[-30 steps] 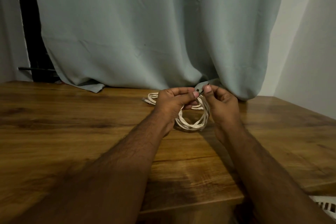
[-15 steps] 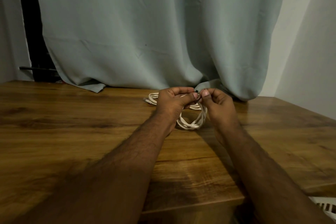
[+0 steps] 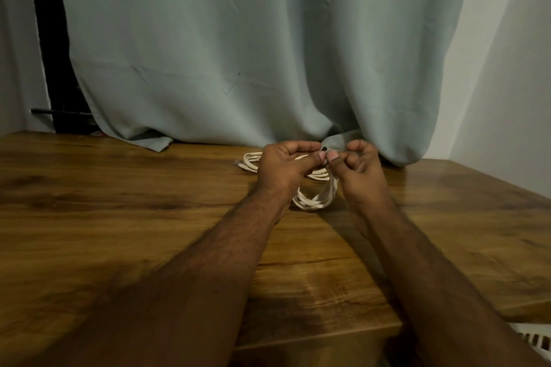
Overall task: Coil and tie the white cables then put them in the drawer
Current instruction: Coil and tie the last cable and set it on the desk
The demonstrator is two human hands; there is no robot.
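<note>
A coil of white cable (image 3: 316, 201) hangs between my hands just above the wooden table (image 3: 119, 217), near its far edge. My left hand (image 3: 286, 168) grips the top of the coil with curled fingers. My right hand (image 3: 357, 170) pinches a small dark tie (image 3: 325, 148) at the coil's top, thumb tip against my left thumb. A second white cable (image 3: 247, 162) lies coiled on the table behind my left hand, partly hidden by it. No drawer is in view.
A pale grey-green curtain (image 3: 238, 53) hangs down onto the table's back edge. A white wall (image 3: 512, 83) closes the right side. A white slatted object (image 3: 533, 340) shows below the table's near right corner.
Both hands have drawn closer together over the coil's top. My right thumb and finger moved left and down from the raised tie end to meet my left thumb.
</note>
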